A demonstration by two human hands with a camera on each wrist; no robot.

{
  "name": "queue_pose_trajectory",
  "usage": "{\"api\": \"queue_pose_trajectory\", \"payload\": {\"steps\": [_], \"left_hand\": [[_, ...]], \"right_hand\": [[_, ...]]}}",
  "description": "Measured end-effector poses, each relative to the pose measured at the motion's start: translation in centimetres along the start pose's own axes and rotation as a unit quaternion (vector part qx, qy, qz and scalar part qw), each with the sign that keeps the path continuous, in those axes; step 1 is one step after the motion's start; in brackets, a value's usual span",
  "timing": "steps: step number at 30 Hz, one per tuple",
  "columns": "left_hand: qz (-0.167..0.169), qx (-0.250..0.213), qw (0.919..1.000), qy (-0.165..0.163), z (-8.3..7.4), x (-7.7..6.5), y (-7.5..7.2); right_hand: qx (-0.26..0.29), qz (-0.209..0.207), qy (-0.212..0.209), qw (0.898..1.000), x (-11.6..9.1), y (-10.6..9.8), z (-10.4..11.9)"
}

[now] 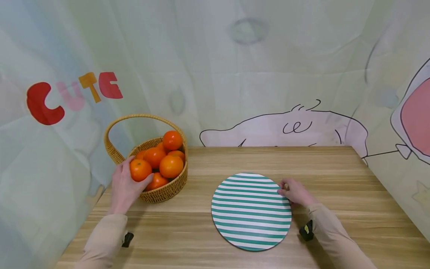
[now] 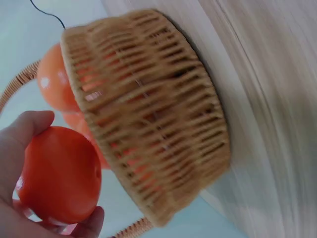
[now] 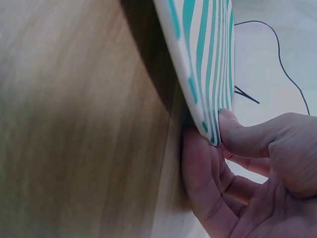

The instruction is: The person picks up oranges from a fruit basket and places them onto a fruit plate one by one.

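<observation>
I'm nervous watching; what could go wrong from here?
The left hand grips a round, glossy orange fruit: its smooth skin might slip. Moving it could topple other fruits heaped high in the brown wicker basket. The right hand pinches one edge of the round, green and white striped board; pulling might tilt it.

Right hand point(image 3: 270, 193) pinches rim of green-and-white striped board point(image 3: 208, 59), thumb on stripes; wood-grain worktop point(image 3: 79, 124) alongside, line-drawn pale backdrop point(image 3: 265, 59) behind.
</observation>
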State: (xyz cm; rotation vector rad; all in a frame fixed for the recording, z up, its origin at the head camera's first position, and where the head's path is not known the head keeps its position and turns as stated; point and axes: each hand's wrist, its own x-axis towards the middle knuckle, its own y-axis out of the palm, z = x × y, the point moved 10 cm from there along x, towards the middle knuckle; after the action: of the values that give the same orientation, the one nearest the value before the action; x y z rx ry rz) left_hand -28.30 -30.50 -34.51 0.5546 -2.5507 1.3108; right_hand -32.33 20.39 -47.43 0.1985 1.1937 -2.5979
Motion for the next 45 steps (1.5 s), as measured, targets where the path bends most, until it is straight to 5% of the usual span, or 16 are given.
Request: {"api": "queue_pose_trajectory", "payload": {"steps": [7,16,32,45], "left_hand": [[-0.049,-0.028,0.9977,0.039,-3.0,-0.8,-0.2],[-0.053,-0.042,0.9932,0.094,-6.2,-1.8,1.1],[-0.025,-0.082,0.9907,0.106,-8.8,-3.2,4.6],[0.044,-0.091,0.9917,0.079,-10.0,-4.3,8.7]], "right_hand": [[-0.001,0.001,-0.003,1.000,0.0,0.0,0.1],[0.004,-0.001,-0.007,1.000,-0.1,0.0,0.2],[-0.003,-0.005,-0.014,1.000,-0.1,0.1,0.1],[-0.006,-0.004,-0.010,1.000,0.0,0.1,0.0]]}}
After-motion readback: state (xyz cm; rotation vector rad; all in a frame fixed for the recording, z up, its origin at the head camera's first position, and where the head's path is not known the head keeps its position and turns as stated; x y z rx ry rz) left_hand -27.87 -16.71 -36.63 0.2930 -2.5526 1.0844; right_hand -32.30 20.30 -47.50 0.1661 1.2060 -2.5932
